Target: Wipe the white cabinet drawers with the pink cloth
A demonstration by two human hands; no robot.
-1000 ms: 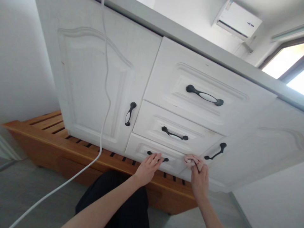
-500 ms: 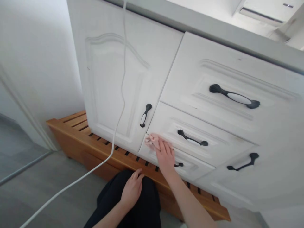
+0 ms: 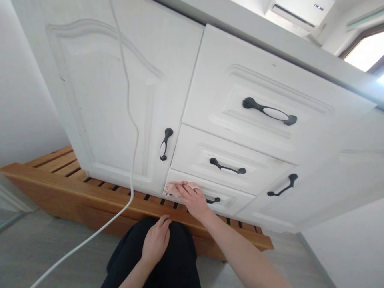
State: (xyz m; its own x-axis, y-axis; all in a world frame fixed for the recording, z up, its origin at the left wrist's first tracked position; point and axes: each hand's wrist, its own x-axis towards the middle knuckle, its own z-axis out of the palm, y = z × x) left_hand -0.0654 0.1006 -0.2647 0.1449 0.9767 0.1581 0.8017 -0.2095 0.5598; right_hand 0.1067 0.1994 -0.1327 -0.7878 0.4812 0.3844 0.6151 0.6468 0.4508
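Through the head camera I recorded the right hand at the left end of the bottom drawer front. It held a pink cloth bunched beneath its extended fingers, against the white surface and close to the seam with the left door. The thumb was hidden from me, so I could not tell how it bore on the cloth. The forearm reached in from the lower right, and the hand covered part of the black bottom drawer handle.

I found the left hand relaxed, palm down, its fingers close together and slightly bent. It rested on the dark trousers at the knee, near the front edge of the wooden bench.

The white cabinet stood on the slatted top of this bench. I noted black handles with pale oval insets on the top drawer, the middle drawer and the left door; a further black handle was fixed to the right-hand door. A small dark mark showed on the left door. A white cord hung in front of that door, bent near the bench's front edge and ran off to the lower left. Beyond the countertop I observed an air conditioner on the wall and, at the upper right, part of a bright window.
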